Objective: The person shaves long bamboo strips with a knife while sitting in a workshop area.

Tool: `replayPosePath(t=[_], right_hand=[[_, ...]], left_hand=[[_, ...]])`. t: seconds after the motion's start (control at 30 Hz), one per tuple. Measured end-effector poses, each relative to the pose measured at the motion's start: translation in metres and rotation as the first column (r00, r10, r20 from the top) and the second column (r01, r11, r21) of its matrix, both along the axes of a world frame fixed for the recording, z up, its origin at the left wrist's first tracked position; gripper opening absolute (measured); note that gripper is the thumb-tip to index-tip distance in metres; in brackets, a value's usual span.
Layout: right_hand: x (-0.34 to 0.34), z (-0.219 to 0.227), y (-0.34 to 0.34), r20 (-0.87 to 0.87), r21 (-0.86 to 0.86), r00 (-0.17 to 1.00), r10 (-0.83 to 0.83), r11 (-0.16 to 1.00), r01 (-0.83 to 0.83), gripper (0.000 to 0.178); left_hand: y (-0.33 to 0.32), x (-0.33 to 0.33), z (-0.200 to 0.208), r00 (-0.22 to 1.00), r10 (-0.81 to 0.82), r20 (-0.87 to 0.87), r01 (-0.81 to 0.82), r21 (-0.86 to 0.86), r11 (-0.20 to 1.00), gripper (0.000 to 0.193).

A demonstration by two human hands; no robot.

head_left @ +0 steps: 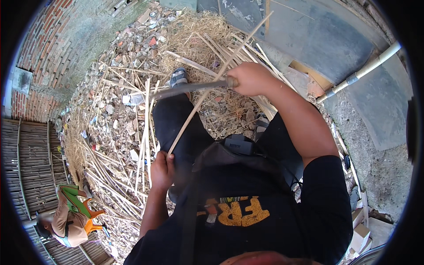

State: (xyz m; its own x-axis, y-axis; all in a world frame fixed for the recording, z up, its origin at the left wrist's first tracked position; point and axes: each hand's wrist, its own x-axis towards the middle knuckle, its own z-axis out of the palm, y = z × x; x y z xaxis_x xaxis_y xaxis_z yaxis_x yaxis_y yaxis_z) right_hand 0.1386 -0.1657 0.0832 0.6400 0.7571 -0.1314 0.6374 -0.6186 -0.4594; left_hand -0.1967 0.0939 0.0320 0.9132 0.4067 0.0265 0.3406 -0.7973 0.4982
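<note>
Long pale bamboo strip (pixel 190 119) slants above black-trousered leg (pixel 170 117); left hand (pixel 162 171) closed round its near end. Right hand (pixel 251 79) grips wooden-handled curved dark blade (pixel 187 90) over same leg (best: shallow angle, stroking away from holding hand).

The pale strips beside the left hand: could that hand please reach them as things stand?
Probably yes; the pale strips lie close, nothing visibly between, though the left hand would need to loosen its grip on the long stick.

Mid-frame, a long pale wood-like strip (pixel 247 42) looks smooth, the curved grey metal blade (pixel 181 91) matt; upper left, the red brick wall (pixel 45 55) is rough.
</note>
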Motion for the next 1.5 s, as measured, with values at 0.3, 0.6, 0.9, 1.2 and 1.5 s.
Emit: replayPosePath(t=[0.3, 0.6, 0.9, 1.2, 1.5], right_hand=[[0.042, -0.026, -0.025, 0.034, 0.150, 0.972, -0.234, 0.962, 0.227, 0.025], [0.021, -0.027, -0.019, -0.003, 0.245, 1.000, -0.021, 0.969, 0.021, 0.026], [-0.003, -0.001, 0.000, 0.021, 0.060, 0.998, -0.064, 0.996, 0.063, 0.021], [0.060, -0.029, -0.041, 0.050, 0.132, 0.950, -0.308, 0.945, 0.299, 0.031], [0.003, 0.007, -0.009, -0.002, 0.058, 1.000, 0.002, 0.998, -0.002, 0.022]], left_hand=[[0.002, 0.003, 0.010, 0.998, -0.062, 0.018, 0.062, -0.044, 0.997, 0.030], [0.005, 0.004, -0.002, 0.998, -0.038, 0.048, 0.044, -0.127, 0.991, 0.029], [0.000, -0.001, 0.005, 1.000, 0.014, -0.017, -0.015, -0.076, 0.997, 0.028], [0.003, 0.006, 0.009, 0.996, -0.075, 0.039, 0.075, -0.011, 0.997, 0.028], [0.008, 0.003, 0.005, 0.998, -0.055, 0.018, 0.057, -0.172, 0.983, 0.029]])
